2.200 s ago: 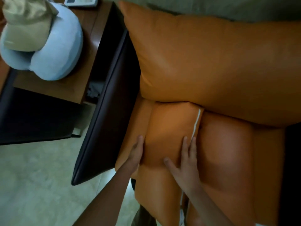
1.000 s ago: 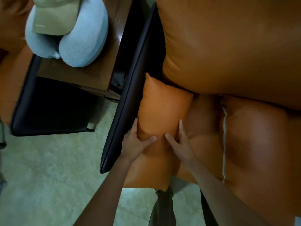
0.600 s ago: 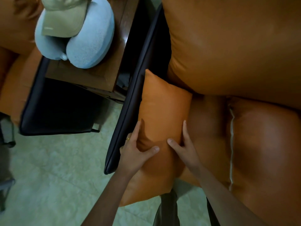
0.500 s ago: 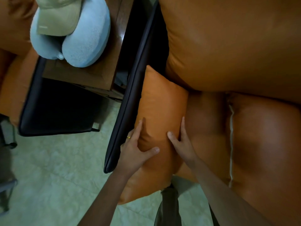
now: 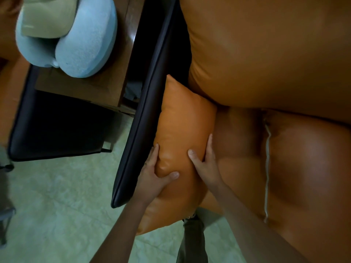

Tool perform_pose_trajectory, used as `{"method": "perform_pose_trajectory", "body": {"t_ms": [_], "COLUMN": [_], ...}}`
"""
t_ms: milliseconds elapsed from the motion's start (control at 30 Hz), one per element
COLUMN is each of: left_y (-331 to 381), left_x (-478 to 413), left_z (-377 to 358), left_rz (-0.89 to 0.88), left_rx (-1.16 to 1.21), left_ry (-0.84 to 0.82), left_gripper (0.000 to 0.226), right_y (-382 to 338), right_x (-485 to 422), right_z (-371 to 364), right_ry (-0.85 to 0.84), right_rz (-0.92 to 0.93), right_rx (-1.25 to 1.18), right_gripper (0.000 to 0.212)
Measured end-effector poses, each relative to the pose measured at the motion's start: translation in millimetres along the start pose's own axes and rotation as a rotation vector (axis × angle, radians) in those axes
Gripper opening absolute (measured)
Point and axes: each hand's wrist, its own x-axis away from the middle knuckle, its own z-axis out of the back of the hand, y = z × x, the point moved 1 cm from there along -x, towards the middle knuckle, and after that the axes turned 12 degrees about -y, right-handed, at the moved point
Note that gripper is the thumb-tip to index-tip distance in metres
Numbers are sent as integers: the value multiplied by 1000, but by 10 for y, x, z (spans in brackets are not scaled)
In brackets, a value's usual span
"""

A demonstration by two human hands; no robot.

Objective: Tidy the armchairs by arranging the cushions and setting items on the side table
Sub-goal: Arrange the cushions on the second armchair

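**Both hands on the small cushion, at the chair's left side**

I'm looking down on the armchair. The big back cushion (image 5: 266, 50) fills the top right. The seat cushion (image 5: 296, 164) lies below it w/ a pale seam strip (image 5: 267, 168) running down it. The dark armrest panel (image 5: 146, 114) slants along the left side of the seat. Pale tiled floor (image 5: 47, 205) shows lower left. Left of the armrest is the side table (image 5: 106, 82), wood top, and beyond it a second dark armrest (image 5: 57, 128).

The small cushion (image 5: 182, 130) stands on edge btwn the armrest panel and the seat cushion. Its top corner is tucked under the back cushion and its bottom end hangs past the seat's front edge. On the table is a blue neck pillow (image 5: 83, 46) w/ a beige cap (image 5: 45, 18) resting on top of it.

Now the hands. The left hand (image 5: 152, 179) wraps the small cushion's left edge, fingers down the armrest side, thumb pressed across the front. The right hand (image 5: 206, 164) grips the opposite edge, thumb on the front face, fingers slid in on the seat side. Both are curled tight round it.
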Motion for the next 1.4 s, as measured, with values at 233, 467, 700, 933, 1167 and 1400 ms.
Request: {"method": "perform_pose_trajectory", "body": {"t_ms": [233,467,700,933,1167,1400], "left_y": [137,173,492,1171,1727,2212], "left_x": [-347,-357,-186,-141,-177,-407], "left_z": [8,30,-39,-489,-1278,-2006], "left_rz": [-68,-68,-54,-396,-501,-575], "left_rx": [-3,-79,-172,-235,-385,-621], "left_ry": [13,13,100,-18,-359,-486], "left_gripper": [109,107,104,71,64,55], "right_y": [-143,-171,-251,-184,119,406], "right_x": [-301,-303,-52,779,1836,2534], "right_z": [173,227,291,563,1133,1672], "right_ry": [7,-10,39,296,603,1036], "right_rz": [47,34,54,119,139,44], "right_rx": [-12,43,100,14,-113,-70], "right_gripper": [96,99,92,72,58,51]}}
